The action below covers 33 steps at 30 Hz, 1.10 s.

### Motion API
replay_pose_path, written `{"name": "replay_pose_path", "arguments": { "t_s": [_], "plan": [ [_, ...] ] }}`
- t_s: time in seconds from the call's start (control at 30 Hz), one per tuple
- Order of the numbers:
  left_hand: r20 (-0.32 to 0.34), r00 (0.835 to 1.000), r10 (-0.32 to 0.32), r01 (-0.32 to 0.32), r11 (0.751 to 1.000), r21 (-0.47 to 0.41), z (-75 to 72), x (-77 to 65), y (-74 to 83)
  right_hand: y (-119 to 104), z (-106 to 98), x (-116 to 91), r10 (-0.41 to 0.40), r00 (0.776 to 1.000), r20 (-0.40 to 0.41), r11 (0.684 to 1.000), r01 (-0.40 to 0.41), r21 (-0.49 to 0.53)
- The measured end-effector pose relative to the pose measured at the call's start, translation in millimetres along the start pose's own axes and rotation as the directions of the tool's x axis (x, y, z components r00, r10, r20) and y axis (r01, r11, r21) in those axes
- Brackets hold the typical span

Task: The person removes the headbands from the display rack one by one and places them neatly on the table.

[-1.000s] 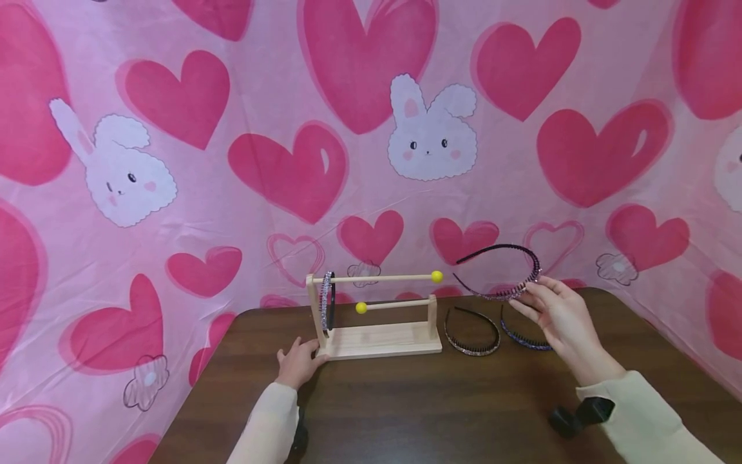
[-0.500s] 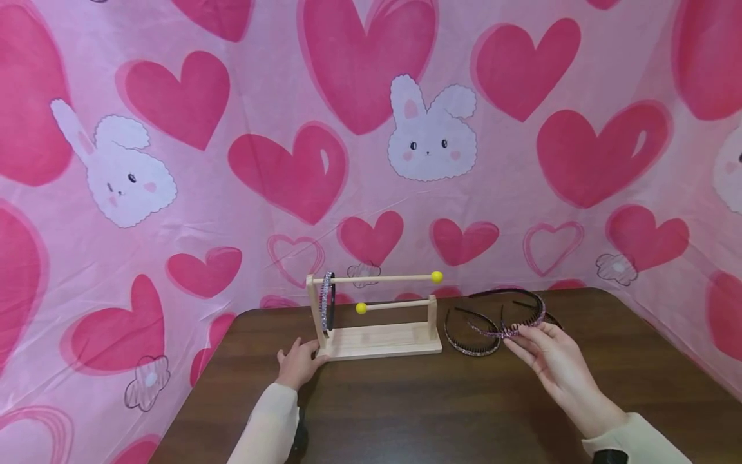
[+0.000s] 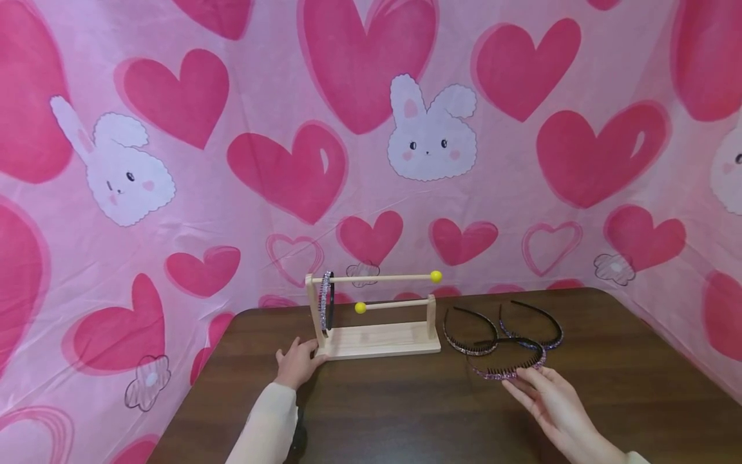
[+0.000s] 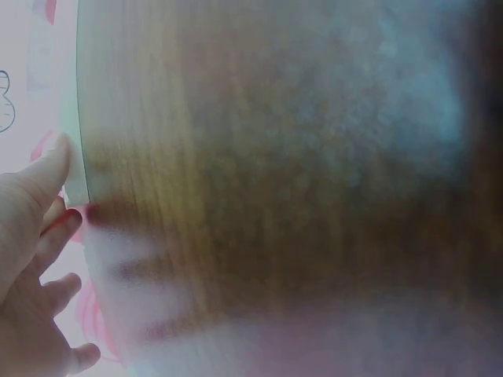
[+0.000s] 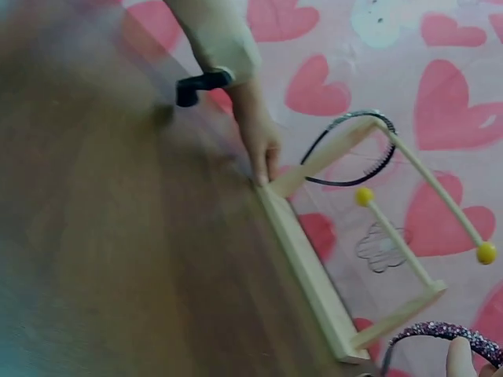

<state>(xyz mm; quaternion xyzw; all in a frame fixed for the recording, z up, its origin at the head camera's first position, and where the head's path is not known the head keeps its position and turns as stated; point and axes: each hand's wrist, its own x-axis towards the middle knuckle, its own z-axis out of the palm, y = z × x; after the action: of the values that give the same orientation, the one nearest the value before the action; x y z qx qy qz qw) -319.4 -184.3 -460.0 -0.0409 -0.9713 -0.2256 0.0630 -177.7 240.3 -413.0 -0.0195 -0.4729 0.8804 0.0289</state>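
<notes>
My right hand (image 3: 556, 406) pinches a black toothed headband (image 3: 494, 374) with pink-purple sparkles, held low over the front part of the table. In the right wrist view the sparkly band (image 5: 440, 330) shows at the bottom right corner beside my thumb. My left hand (image 3: 298, 364) grips the left end of a pale wooden headband stand (image 3: 379, 341), thumb and fingers on either side of the base's corner in the left wrist view (image 4: 27, 259). A silver sparkly headband (image 3: 325, 303) hangs on the stand's upper rod, close to the left post.
To the right of the stand lie a headband with brownish glitter (image 3: 471, 352) and a blue glittery one (image 3: 560, 336). Yellow balls cap the upper rod (image 3: 436, 276) and lower rod (image 3: 361, 308). A pink heart-patterned cloth (image 3: 371, 174) rises behind the brown table (image 3: 371, 412).
My right hand has brought the pink-purple headband down and toward me, from above the blue headband to in front of the two lying ones. The left hand and stand stay put.
</notes>
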Motion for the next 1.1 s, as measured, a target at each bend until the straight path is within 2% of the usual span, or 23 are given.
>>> {"name": "replay_pose_path", "arguments": {
  "t_s": [0.2, 0.3, 0.37, 0.43, 0.57, 0.6, 0.7, 0.8, 0.87, 0.93, 1.0, 1.1],
  "plan": [
    [0.000, 1.000, 0.004, -0.004, 1.000, 0.004, 1.1, 0.1, -0.7, 17, -9, -9, 0.058, 0.998, -0.029, 0.998, -0.058, -0.008],
    [-0.004, 1.000, 0.008, -0.008, 1.000, 0.012, 0.9, -0.1, -1.0, 25, -16, -11, 0.174, 0.984, -0.049, 0.983, -0.171, 0.061],
    [-0.003, 1.000, 0.004, -0.004, 1.000, 0.011, 1.1, 0.0, -1.5, 29, -21, -12, 0.253, 0.967, -0.039, 0.959, -0.246, 0.141],
    [-0.002, 1.000, 0.006, -0.006, 1.000, 0.012, 1.2, -0.3, -1.6, 32, -27, -13, 0.340, 0.940, -0.013, 0.915, -0.328, 0.237],
    [0.000, 1.000, 0.007, -0.007, 1.000, 0.011, 1.7, -0.2, -1.0, 39, -32, -14, 0.424, 0.906, -0.015, 0.850, -0.392, 0.353],
    [0.002, 1.000, 0.005, -0.005, 1.000, 0.008, 1.5, -0.2, -0.7, 40, -33, -15, 0.432, 0.901, -0.021, 0.843, -0.396, 0.365],
    [0.008, 1.000, 0.001, -0.001, 1.000, 0.006, 1.1, 0.2, -0.2, 44, -34, -15, 0.438, 0.897, -0.067, 0.848, -0.387, 0.362],
    [0.010, 1.000, -0.003, 0.003, 1.000, 0.003, 0.3, 0.7, 0.2, 48, -33, -15, 0.414, 0.899, -0.139, 0.881, -0.358, 0.309],
    [0.009, 1.000, 0.001, -0.001, 1.000, 0.010, -0.3, 0.8, 0.3, 50, -34, -14, 0.414, 0.897, -0.157, 0.889, -0.361, 0.282],
    [0.009, 1.000, 0.003, -0.003, 1.000, 0.016, -0.8, 0.8, 0.4, 50, -37, -15, 0.426, 0.896, -0.125, 0.879, -0.377, 0.293],
    [0.007, 1.000, 0.007, -0.007, 1.000, 0.019, -1.1, 0.8, 0.6, 49, -41, -16, 0.456, 0.889, -0.046, 0.849, -0.419, 0.322],
    [0.008, 1.000, 0.003, -0.004, 1.000, 0.012, -2.0, 0.5, 1.4, 47, -46, -18, 0.493, 0.866, 0.077, 0.801, -0.487, 0.348]
  ]
}}
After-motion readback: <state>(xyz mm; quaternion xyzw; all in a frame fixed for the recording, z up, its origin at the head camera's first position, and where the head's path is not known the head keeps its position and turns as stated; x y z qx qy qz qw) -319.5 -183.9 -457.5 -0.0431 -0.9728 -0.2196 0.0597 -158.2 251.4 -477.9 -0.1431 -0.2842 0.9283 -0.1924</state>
